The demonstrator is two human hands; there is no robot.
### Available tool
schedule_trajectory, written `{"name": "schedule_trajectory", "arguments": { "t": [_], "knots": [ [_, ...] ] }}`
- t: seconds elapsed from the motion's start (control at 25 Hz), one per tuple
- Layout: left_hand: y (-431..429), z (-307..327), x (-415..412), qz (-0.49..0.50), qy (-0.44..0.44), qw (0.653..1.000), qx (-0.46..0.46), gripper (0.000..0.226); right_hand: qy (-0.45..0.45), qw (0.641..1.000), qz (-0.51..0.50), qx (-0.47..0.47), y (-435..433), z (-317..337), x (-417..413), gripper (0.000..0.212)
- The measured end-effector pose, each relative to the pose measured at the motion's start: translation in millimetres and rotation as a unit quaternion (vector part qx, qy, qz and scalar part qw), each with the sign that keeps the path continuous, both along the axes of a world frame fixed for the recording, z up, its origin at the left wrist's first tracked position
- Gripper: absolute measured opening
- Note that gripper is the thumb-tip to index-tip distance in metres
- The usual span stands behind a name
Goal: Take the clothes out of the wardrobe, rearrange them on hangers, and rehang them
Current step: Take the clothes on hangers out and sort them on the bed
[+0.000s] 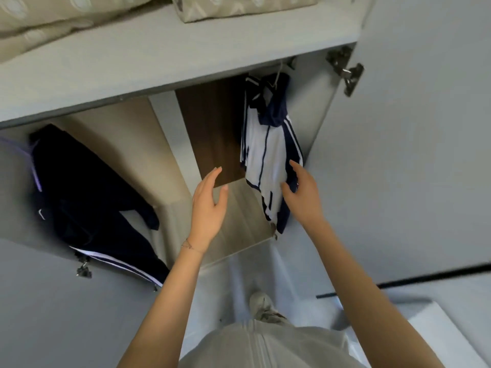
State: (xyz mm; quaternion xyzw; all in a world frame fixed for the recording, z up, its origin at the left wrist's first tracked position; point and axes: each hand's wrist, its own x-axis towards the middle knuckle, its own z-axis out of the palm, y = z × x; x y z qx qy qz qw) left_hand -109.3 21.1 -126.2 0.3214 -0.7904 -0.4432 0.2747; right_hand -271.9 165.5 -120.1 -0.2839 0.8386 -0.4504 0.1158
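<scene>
A white and navy jacket (268, 152) hangs on a hanger (277, 75) from the rail in the right compartment of the open wardrobe (164, 62). My right hand (301, 193) is at the jacket's lower right side, fingers loosely spread and touching the fabric. My left hand (208, 208) is raised in front of the compartment, to the left of the jacket, fingers relaxed and holding nothing. A dark navy garment (87, 197) with white stripes hangs in the left compartment.
Beige bedding (79, 14) lies on the wardrobe's top shelf. The right door (414, 155) stands open with a metal hinge (345, 70). A second hinge (83, 266) shows at the left door. Below are my light trousers and shoe (261, 306).
</scene>
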Motion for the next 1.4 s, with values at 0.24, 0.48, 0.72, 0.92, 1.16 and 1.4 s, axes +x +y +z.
{"name": "schedule_trajectory", "arguments": {
  "t": [0.24,0.48,0.72,0.92,1.16,1.4],
  "knots": [
    [-31.4,-0.2,-31.0,0.054,-0.022,0.998,-0.013,0.042,0.045,0.988,0.037,0.142,-80.4,-18.4,-114.9,0.073],
    [-54.9,-4.4,-38.8,0.068,-0.047,0.997,0.004,0.043,-0.045,0.992,-0.001,0.119,-124.5,-18.9,-163.2,0.064],
    [-68.6,-1.9,-27.4,0.083,-0.054,0.995,0.012,0.042,-0.115,0.988,-0.083,0.054,-150.8,-24.1,-166.6,0.04],
    [-73.3,-7.2,-14.0,0.1,-0.062,0.993,0.019,0.042,-0.15,0.98,-0.131,-0.007,-165.5,-11.5,-150.9,0.039],
    [-77.9,-7.8,1.7,0.118,-0.042,0.992,0.017,0.041,-0.127,0.977,-0.133,-0.106,-145.1,2.0,-118.2,0.043],
    [-80.7,-7.0,20.1,0.121,-0.026,0.992,0.015,0.042,-0.11,0.986,-0.065,-0.111,-130.2,3.6,-57.1,0.04]
  ]
}}
